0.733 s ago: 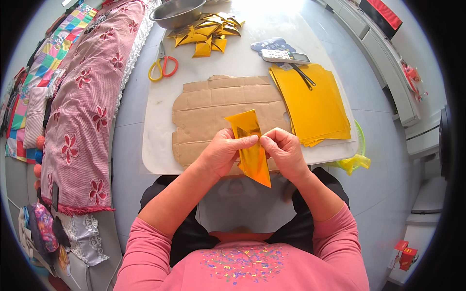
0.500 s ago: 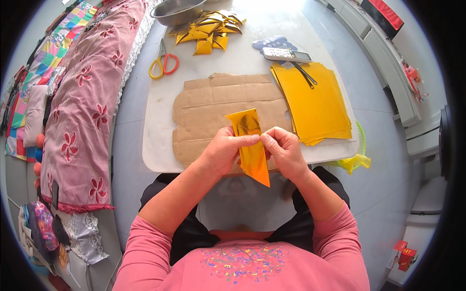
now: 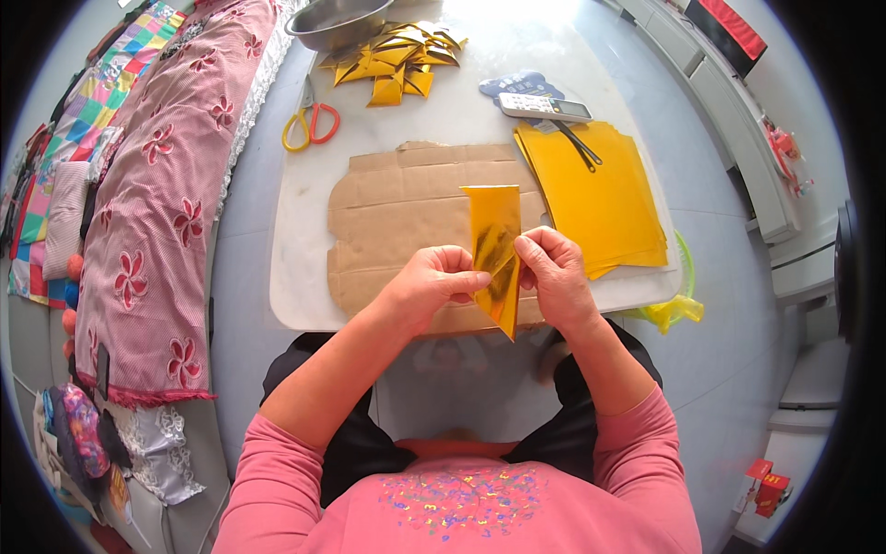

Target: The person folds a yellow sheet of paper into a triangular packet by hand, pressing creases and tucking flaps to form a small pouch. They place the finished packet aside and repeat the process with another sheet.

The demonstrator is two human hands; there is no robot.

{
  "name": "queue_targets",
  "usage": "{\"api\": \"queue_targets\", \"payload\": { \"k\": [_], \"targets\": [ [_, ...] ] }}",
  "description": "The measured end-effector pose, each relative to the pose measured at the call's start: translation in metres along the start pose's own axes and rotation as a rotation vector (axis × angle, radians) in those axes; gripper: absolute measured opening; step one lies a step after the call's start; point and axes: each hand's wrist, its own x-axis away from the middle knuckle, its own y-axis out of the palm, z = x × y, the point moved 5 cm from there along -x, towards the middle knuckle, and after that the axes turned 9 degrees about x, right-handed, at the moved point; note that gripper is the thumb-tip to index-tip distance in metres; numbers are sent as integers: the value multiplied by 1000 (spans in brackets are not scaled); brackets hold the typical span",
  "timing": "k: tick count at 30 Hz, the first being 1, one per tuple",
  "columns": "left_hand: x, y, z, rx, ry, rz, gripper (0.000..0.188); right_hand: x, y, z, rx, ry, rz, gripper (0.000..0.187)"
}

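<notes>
Between my hands is a strip of folded gold foil paper [image 3: 498, 231], upright, with a slanted top edge and a pointed lower end. My left hand [image 3: 441, 282] pinches its left side between thumb and fingers. On its right edge my right hand [image 3: 556, 268] pinches with thumb and forefinger. Below the paper lies a flat piece of brown cardboard [image 3: 397, 203] on the white table [image 3: 295, 240]. A stack of gold paper sheets [image 3: 609, 203] is to the right of it. Several folded gold paper pieces [image 3: 397, 55] are heaped at the back.
Scissors [image 3: 311, 126] with red and yellow handles lie at the left. A metal bowl [image 3: 337, 26] stands at the back left. A white remote control [image 3: 544, 106] and a black strap-like item [image 3: 579, 146] touch the stack's far edge. A green bin [image 3: 686, 268] stands beside the table's right edge.
The gold paper has moved a little right and away from me, and stands straighter. My right hand has shifted up its edge, and the left hand has slid right with it.
</notes>
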Motion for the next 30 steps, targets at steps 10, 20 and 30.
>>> {"api": "queue_targets", "payload": {
  "k": [10, 20, 30],
  "targets": [
    [5, 0, 6, -12, 40, 19, 18, -2, -6, -7, 48, -54, 55, 18],
    [5, 9, 10, 53, 48, -28, 31, 8, 10, -5, 68, 26, -72, 19],
    [9, 13, 13, 139, 110, 51, 22, 14, 23, -2, 188, -33, -158, 17]
  ]
}}
